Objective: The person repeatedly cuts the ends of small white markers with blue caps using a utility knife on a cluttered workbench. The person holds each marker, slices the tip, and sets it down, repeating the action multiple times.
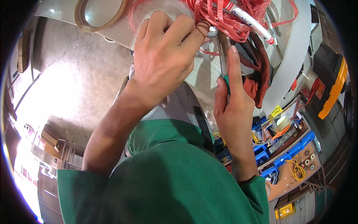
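Observation:
My right hand point(235, 104) grips a utility knife point(223, 59) with a green handle, forefinger stretched along its long metal blade. The blade points away from me, toward the fingertips of my left hand point(164, 54). My left fingers are closed at the near edge of a tangle of red plastic string point(238, 34); a loose strand point(210, 53) hangs by the blade. A small whitish piece shows beside the left fingertips, too hidden to name. On top of the string lies a white marker with red ends point(248, 23).
Red and dark work gloves point(259, 71) lie right of the knife on the pale table point(207, 67). A roll of brown tape point(79, 16) sits at the table's far left. To the right, a bench holds blue bins point(261, 153), tools and a coiled yellow cord point(296, 170).

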{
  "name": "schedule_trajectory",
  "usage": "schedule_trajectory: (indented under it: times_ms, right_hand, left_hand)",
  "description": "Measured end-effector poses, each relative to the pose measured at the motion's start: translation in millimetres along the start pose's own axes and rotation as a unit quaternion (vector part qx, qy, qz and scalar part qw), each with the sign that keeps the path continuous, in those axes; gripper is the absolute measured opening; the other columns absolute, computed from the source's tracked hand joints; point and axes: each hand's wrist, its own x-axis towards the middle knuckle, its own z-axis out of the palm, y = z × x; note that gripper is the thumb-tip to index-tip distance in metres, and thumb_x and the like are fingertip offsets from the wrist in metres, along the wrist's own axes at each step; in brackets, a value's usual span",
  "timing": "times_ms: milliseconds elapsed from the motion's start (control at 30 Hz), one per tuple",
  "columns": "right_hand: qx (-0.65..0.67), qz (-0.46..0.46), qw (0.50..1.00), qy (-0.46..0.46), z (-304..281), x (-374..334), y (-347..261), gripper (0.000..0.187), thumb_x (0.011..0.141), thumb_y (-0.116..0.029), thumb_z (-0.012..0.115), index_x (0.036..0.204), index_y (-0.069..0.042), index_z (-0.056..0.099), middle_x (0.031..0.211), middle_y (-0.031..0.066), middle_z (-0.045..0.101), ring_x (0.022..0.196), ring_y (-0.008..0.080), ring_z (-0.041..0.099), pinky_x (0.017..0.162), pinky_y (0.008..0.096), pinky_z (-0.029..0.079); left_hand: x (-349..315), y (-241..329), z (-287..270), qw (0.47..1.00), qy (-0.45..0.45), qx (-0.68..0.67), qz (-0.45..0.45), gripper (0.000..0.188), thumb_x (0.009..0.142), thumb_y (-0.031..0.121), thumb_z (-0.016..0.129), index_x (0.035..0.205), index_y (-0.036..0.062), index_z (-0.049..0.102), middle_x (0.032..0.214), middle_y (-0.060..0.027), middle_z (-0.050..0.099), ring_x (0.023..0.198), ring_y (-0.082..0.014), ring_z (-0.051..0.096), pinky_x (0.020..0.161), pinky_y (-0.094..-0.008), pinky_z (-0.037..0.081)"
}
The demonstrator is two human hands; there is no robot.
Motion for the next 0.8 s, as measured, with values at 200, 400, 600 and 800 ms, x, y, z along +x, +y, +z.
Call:
schedule_trajectory:
  times_ms: [200, 400, 600, 800]
  right_hand:
    - [-0.024, 0.003, 1.000, 0.002, 4.5, -8.5, 1.1, 0.072, 0.102, -0.004, 0.060, 0.166, -0.013, 0.029, 0.096, 0.0214, 0.069, 0.077, 0.0385, 0.068, 0.069, 0.0477, 0.054]
    - [-0.036, -0.002, 0.999, 0.008, 6.4, -10.2, 2.4, 0.072, 0.102, -0.003, 0.061, 0.166, -0.012, 0.029, 0.092, 0.0201, 0.068, 0.073, 0.0359, 0.067, 0.065, 0.0465, 0.054]
    - [-0.048, -0.034, 0.998, 0.017, 7.1, -1.7, 2.2, 0.072, 0.101, -0.002, 0.061, 0.165, -0.009, 0.029, 0.099, 0.0195, 0.071, 0.073, 0.0347, 0.067, 0.065, 0.0463, 0.056]
    - [-0.038, -0.037, 0.998, 0.020, 8.4, 9.0, -0.9, 0.072, 0.101, -0.002, 0.061, 0.165, -0.009, 0.029, 0.107, 0.0210, 0.071, 0.078, 0.0363, 0.069, 0.066, 0.0475, 0.057]
  left_hand:
    - [0.4, -1.4, -0.9, 1.000, -0.006, 0.014, 0.019, 0.025, 0.079, 0.015, 0.074, 0.103, 0.0158, 0.080, 0.090, 0.0040, 0.058, 0.083, -0.0212, 0.053, 0.072, -0.0357, 0.045]
    - [3.7, -1.3, -1.6, 1.000, -0.003, -0.002, 0.009, 0.012, 0.083, 0.017, 0.076, 0.095, 0.0149, 0.078, 0.089, 0.0042, 0.058, 0.083, -0.0197, 0.054, 0.071, -0.0353, 0.044]
    - [5.8, 2.3, -0.6, 0.999, 0.035, 0.026, 0.001, 0.016, 0.079, 0.019, 0.078, 0.095, 0.0177, 0.077, 0.092, 0.0058, 0.062, 0.083, -0.0165, 0.058, 0.072, -0.0342, 0.043]
    - [4.0, 1.6, 2.3, 0.999, 0.052, 0.005, -0.010, 0.026, 0.074, 0.015, 0.079, 0.100, 0.0181, 0.078, 0.095, 0.0051, 0.064, 0.084, -0.0180, 0.058, 0.075, -0.0352, 0.044]
